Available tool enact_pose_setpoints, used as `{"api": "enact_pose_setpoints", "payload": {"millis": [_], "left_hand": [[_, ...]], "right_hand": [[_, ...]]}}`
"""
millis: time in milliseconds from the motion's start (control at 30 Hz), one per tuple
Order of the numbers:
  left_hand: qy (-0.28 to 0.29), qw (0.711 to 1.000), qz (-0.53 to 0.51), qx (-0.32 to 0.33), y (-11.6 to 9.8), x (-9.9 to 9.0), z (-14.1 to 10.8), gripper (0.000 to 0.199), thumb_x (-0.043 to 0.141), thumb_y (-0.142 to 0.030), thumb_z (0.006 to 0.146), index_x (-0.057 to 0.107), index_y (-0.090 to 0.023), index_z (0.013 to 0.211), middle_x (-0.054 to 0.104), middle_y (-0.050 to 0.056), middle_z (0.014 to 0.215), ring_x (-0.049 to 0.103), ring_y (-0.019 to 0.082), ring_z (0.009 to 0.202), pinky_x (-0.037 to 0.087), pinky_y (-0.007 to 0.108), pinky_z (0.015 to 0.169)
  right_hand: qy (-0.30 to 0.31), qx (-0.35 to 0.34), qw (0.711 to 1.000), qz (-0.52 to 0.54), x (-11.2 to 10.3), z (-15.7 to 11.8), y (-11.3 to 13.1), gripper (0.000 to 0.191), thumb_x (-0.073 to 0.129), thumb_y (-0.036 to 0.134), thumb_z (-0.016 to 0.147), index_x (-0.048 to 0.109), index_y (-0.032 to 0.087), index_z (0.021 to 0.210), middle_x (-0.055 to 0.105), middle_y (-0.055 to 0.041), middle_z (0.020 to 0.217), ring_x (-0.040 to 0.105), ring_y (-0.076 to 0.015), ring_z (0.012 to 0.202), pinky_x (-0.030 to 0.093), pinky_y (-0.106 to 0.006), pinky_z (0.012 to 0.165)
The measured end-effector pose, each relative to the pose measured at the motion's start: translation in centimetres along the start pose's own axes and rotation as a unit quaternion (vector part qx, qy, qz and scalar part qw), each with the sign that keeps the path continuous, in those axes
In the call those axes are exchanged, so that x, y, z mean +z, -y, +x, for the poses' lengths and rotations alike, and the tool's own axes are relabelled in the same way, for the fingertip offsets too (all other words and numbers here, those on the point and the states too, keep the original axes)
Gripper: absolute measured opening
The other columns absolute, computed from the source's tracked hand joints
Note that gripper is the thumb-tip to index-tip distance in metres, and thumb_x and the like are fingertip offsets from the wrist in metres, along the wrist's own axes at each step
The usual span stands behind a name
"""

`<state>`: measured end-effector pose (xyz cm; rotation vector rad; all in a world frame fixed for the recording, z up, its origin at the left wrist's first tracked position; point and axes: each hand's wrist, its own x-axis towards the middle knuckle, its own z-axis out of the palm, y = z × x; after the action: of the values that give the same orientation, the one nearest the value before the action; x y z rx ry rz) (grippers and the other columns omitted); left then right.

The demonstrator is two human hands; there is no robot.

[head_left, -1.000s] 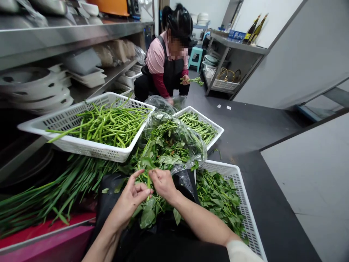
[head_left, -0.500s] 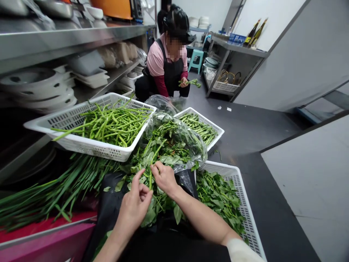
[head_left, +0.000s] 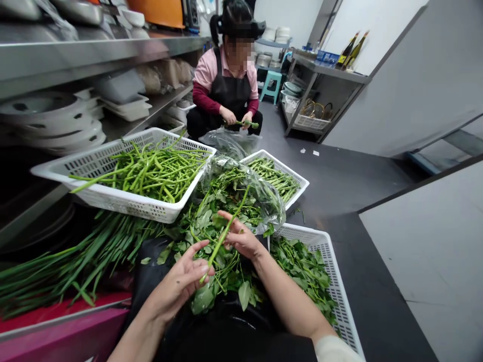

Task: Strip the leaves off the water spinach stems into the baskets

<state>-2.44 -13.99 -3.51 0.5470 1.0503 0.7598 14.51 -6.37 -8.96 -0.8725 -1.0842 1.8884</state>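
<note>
A long green stem (head_left: 225, 234) slants up and to the right between my hands. Its lower end is held between the thumb and fingers of my left hand (head_left: 184, 276). My right hand (head_left: 241, 239) is beside the stem's middle with its fingers spread; whether it touches the stem is hard to tell. Below and behind them lies a heap of leafy greens (head_left: 206, 216), partly in a clear plastic bag (head_left: 269, 201). A white basket (head_left: 164, 211) of bare stems is at the upper left, and another white basket (head_left: 339, 281) of leaves is at the right.
A person (head_left: 230, 80) crouches opposite, holding greens in both hands. A smaller white basket (head_left: 302, 188) of stems stands behind the bag. Long green leaves (head_left: 86, 256) lie at the left, under a metal shelf (head_left: 75, 60) with dishes. A steel table (head_left: 320, 65) stands farther back.
My right hand has opened and turned, and the stem now extends farther up and right from my left hand. The person opposite has raised their head and brought both hands together on greens.
</note>
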Motion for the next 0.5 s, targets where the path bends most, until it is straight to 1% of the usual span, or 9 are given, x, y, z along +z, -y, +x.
{"api": "enact_pose_setpoints", "payload": {"millis": [33,67,133,200,267,333,400,467,500], "left_hand": [[0.006,1.000,-0.016,-0.009,-0.2,-0.1,-0.2,0.081,0.080,-0.032,0.055,0.039,-0.022,0.124,0.056,-0.005,0.063,0.052,0.010,0.059,0.038,0.020,0.058],[0.008,1.000,-0.026,-0.013,-0.3,-0.1,-0.3,0.081,0.081,-0.031,0.054,0.040,-0.022,0.123,0.056,-0.006,0.062,0.051,0.009,0.058,0.038,0.020,0.058],[0.002,1.000,-0.023,-0.008,-0.3,-0.2,-0.4,0.082,0.081,-0.032,0.053,0.039,-0.022,0.122,0.055,-0.006,0.061,0.051,0.009,0.057,0.037,0.020,0.057],[-0.013,1.000,0.015,0.019,0.0,-0.2,-0.3,0.080,0.079,-0.034,0.056,0.037,-0.022,0.123,0.055,-0.007,0.059,0.053,0.011,0.061,0.038,0.021,0.059],[-0.048,0.993,0.081,0.067,0.5,-0.1,0.1,0.077,0.074,-0.035,0.059,0.035,-0.021,0.124,0.054,-0.007,0.057,0.054,0.013,0.062,0.039,0.023,0.061],[-0.087,0.978,0.150,0.112,1.0,0.1,0.5,0.075,0.070,-0.035,0.062,0.033,-0.020,0.125,0.053,-0.009,0.055,0.053,0.013,0.058,0.039,0.025,0.060],[-0.107,0.965,0.197,0.137,1.2,0.3,0.6,0.074,0.067,-0.034,0.064,0.030,-0.020,0.126,0.051,-0.010,0.054,0.050,0.013,0.053,0.038,0.025,0.057],[-0.094,0.962,0.215,0.138,1.1,0.5,0.4,0.073,0.065,-0.034,0.066,0.029,-0.020,0.128,0.051,-0.010,0.054,0.050,0.013,0.053,0.037,0.025,0.057],[-0.084,0.964,0.214,0.133,1.0,0.4,0.3,0.073,0.065,-0.034,0.066,0.029,-0.020,0.128,0.051,-0.010,0.054,0.051,0.013,0.054,0.037,0.026,0.058]], "right_hand": [[-0.008,-0.003,1.000,-0.021,0.0,0.2,0.0,0.030,0.066,0.030,0.062,0.060,0.020,0.090,0.056,0.0029,0.066,0.050,-0.0093,0.050,0.039,-0.020,0.044],[-0.041,-0.007,0.998,-0.036,-0.1,0.6,0.1,0.022,0.064,0.032,0.064,0.059,0.018,0.080,0.052,0.0034,0.059,0.047,-0.0084,0.046,0.037,-0.020,0.043],[-0.153,-0.020,0.987,-0.033,-0.7,1.2,0.2,0.021,0.061,0.037,0.067,0.054,0.017,0.068,0.044,0.0055,0.051,0.038,-0.0063,0.040,0.031,-0.019,0.039],[-0.250,-0.025,0.968,-0.002,-1.0,1.2,0.5,0.023,0.059,0.039,0.069,0.049,0.019,0.069,0.037,0.0078,0.049,0.030,-0.0053,0.038,0.024,-0.018,0.037],[-0.288,-0.048,0.956,-0.033,-0.4,0.4,0.6,0.023,0.058,0.040,0.070,0.049,0.020,0.074,0.036,0.0085,0.050,0.029,-0.0061,0.039,0.023,-0.018,0.038],[-0.283,-0.105,0.941,-0.154,1.1,-0.9,0.8,0.023,0.060,0.039,0.071,0.052,0.020,0.080,0.044,0.0065,0.056,0.037,-0.0081,0.045,0.030,-0.020,0.043],[-0.219,-0.158,0.910,-0.314,2.7,-1.6,0.9,0.020,0.063,0.035,0.070,0.056,0.021,0.082,0.054,0.0034,0.064,0.046,-0.0105,0.054,0.036,-0.022,0.053],[-0.150,-0.179,0.880,-0.414,3.3,-1.2,1.1,0.012,0.060,0.032,0.073,0.058,0.020,0.076,0.057,0.0015,0.067,0.050,-0.0119,0.060,0.038,-0.023,0.060],[-0.148,-0.181,0.874,-0.425,3.2,-0.8,1.4,0.012,0.056,0.030,0.076,0.057,0.020,0.071,0.057,0.0012,0.065,0.050,-0.0120,0.060,0.037,-0.023,0.061]]}}
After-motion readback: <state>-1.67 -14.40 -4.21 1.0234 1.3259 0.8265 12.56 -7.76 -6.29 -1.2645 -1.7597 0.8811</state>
